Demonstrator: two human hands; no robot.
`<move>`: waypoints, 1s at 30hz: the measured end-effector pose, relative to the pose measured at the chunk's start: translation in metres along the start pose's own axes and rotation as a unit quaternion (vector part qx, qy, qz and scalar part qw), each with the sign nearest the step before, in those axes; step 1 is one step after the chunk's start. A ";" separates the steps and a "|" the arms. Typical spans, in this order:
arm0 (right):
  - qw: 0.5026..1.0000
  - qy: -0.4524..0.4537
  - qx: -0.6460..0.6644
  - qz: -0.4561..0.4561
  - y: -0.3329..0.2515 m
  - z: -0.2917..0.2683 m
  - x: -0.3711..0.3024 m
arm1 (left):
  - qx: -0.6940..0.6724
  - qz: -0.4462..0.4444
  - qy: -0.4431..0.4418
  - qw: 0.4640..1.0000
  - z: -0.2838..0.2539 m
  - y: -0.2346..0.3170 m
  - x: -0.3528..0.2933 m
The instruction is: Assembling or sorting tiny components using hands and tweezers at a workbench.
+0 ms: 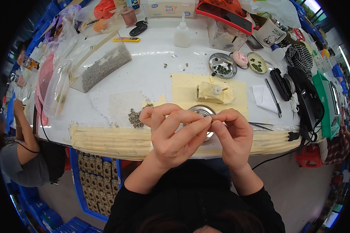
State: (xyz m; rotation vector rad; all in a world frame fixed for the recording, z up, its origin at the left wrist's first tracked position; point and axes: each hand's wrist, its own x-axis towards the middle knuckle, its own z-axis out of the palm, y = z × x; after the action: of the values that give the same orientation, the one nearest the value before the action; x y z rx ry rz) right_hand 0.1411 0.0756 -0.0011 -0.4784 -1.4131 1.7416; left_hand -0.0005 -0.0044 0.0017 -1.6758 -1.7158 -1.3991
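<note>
Above the table's front edge, my left hand [173,134] and my right hand [235,136] meet fingertip to fingertip. Both are closed in a pinch around something tiny, mostly hidden by the fingers, that I cannot make out. Directly beneath them a round shiny metal dish [201,108] is partly covered by my fingers. Beyond it, a block wrapped in cream tape [207,93] with a short stick on top rests on a cream-taped patch [182,83]. A small heap of grey granules [135,117] lies left of my left hand.
A clear tray of grey granules [105,70] stands at left. Behind are a white squeeze bottle [181,35] and a red-cased phone [225,17]. At right are a metal dish of dark green pieces [223,66] and a pen [273,97]. Another person [21,155] sits at far left.
</note>
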 end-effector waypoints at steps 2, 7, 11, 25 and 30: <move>0.971 -0.009 -0.185 -0.151 -0.002 -0.002 0.001 | 0.002 -0.006 0.006 1.000 0.001 -0.001 -0.001; 0.952 -0.012 -0.244 -0.185 -0.001 0.003 -0.002 | -0.015 -0.017 0.032 0.999 0.006 -0.003 -0.003; 0.992 -0.010 -0.094 -0.082 0.000 0.003 -0.003 | -0.021 -0.019 0.033 0.999 0.006 -0.004 -0.005; 0.987 -0.043 0.109 0.113 0.000 -0.003 -0.001 | -0.004 0.008 0.000 1.000 0.000 -0.002 -0.001; 0.993 -0.054 0.074 0.069 0.001 -0.005 0.001 | -0.002 0.006 0.001 1.000 0.000 -0.001 -0.001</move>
State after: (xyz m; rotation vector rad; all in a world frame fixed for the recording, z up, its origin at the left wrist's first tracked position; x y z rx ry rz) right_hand 0.1441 0.0795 -0.0033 -0.4151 -1.3379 1.9939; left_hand -0.0013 -0.0046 0.0004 -1.6833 -1.7013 -1.3992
